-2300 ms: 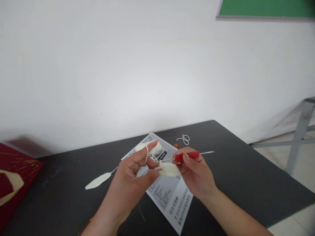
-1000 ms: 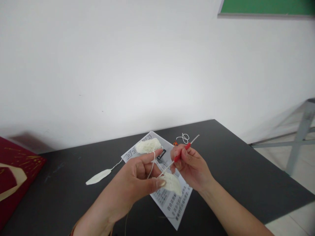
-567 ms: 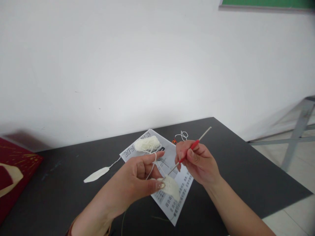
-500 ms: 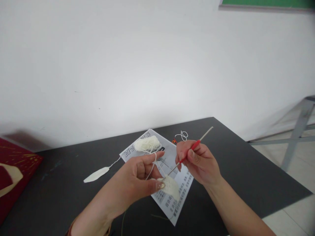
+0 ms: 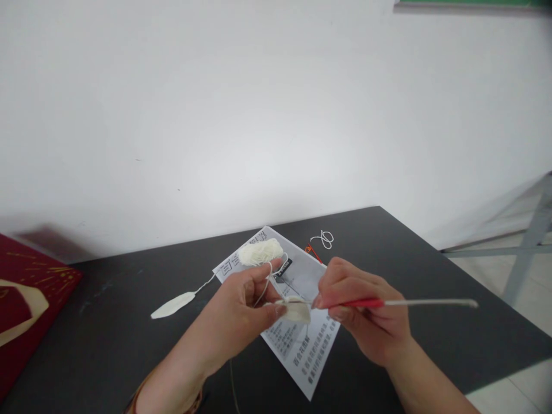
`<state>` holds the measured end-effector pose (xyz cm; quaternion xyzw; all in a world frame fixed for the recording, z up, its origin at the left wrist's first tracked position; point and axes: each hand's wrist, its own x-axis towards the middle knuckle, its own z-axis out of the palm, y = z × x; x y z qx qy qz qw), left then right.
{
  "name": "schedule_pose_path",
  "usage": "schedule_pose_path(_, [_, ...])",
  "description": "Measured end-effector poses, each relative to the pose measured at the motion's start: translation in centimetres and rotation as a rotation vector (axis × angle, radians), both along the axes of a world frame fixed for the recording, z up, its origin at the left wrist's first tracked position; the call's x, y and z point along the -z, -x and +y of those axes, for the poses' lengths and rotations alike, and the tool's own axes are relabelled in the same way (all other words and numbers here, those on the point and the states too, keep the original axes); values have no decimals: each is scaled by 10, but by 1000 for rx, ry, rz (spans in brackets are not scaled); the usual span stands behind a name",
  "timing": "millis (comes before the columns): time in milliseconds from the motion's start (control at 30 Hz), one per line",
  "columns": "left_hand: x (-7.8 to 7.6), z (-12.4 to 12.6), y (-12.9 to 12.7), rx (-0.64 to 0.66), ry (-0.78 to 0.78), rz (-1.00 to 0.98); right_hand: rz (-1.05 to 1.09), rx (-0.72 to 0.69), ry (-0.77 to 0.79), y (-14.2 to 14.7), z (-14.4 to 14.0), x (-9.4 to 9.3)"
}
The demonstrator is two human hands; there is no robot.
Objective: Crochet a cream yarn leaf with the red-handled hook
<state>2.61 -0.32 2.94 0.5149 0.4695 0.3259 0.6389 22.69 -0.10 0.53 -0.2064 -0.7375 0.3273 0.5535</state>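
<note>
My left hand (image 5: 245,305) pinches a small cream crochet piece (image 5: 297,310) between thumb and fingers, with white yarn (image 5: 268,279) looped over its raised index finger. In my right hand (image 5: 366,305) is a crochet hook (image 5: 357,303) with a red grip, held nearly level. Its thin tip reaches the top edge of the crochet piece; the exact stitch is too small to make out. The hook's other metal end points right. Beyond my left fingers lies a cream yarn skein (image 5: 261,252) on a printed sheet (image 5: 317,368).
A finished-looking white leaf-shaped piece (image 5: 172,305) with a yarn tail lies left on the black table (image 5: 129,333). Behind my right hand are a small orange-red tool (image 5: 314,252) and a white yarn loop (image 5: 326,239). A red box or bag (image 5: 38,310) stands far left; a white wall (image 5: 276,115) is behind.
My right hand has lowered and turned, swinging the hook from a steep slant to nearly level. The crochet piece has tilted in my left hand and shows less of its face.
</note>
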Motion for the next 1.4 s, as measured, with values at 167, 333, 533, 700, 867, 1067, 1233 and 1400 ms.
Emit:
schedule_pose_path(167, [5, 7, -1, -122, -103, 79, -195, 74, -318, 6, -1, 3])
schedule_pose_path(333, [16, 12, -4, -261, -253, 250, -384, 134, -520, 7, 3, 21])
schedule_pose_path(533, [20, 7, -10, -419, -467, 285, -361, 200, -578, 11, 7, 23])
schedule_pose_path(700, [18, 4, -14, -454, -220, -184, -132, 188, -381, 12, 12, 18])
schedule_pose_path(867, [16, 8, -13, -398, 23, -471, -98, 203, -409, 11, 15, 18])
schedule_pose_path(1067, [12, 4, -18, -542, -220, -245, -447, 431, -841, 11, 2, 22])
schedule_pose_path(1233, [12, 0, -15, -520, -666, 138, -326, 395, -667, 18, -5, 23])
schedule_pose_path(1400, [13, 4, -7, -409, -646, 233, -164, 307, -448, 22, -6, 15])
